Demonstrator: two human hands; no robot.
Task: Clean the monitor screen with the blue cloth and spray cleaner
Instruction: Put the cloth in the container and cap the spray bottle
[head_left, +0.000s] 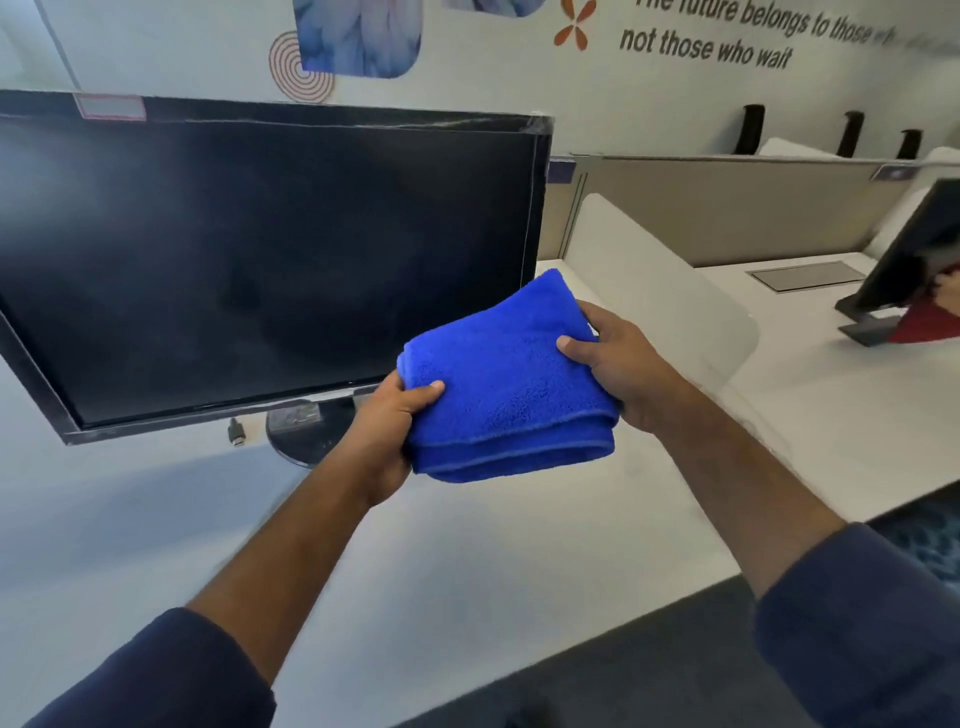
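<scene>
A folded blue cloth (506, 387) is held above the desk (467, 545) by both hands, just in front of the monitor's lower right corner. The left hand (387, 431) is closed on the cloth's near left edge, thumb laid over the top and fingers tucked out of sight beneath. The right hand (618, 358) is closed on the far right edge, thumb pressed onto the upper face and the remaining fingers wrapped under the fold. The cloth is doubled into several layers, with hemmed edges stacked along its near side.

The monitor (260, 260) is seen upright on a round base (306, 436), its screen dark (a faint haze is visible across the glass, possibly dust or reflection). A small cable end (236, 432) is seen hanging below the bottom bezel, just left of the base. A white divider panel (660, 280) is set to the right of the monitor, and beyond it a second monitor (914, 260) is partly in view at the frame's right edge. Dark sleeves (857, 623) are pushed back on both forearms.
</scene>
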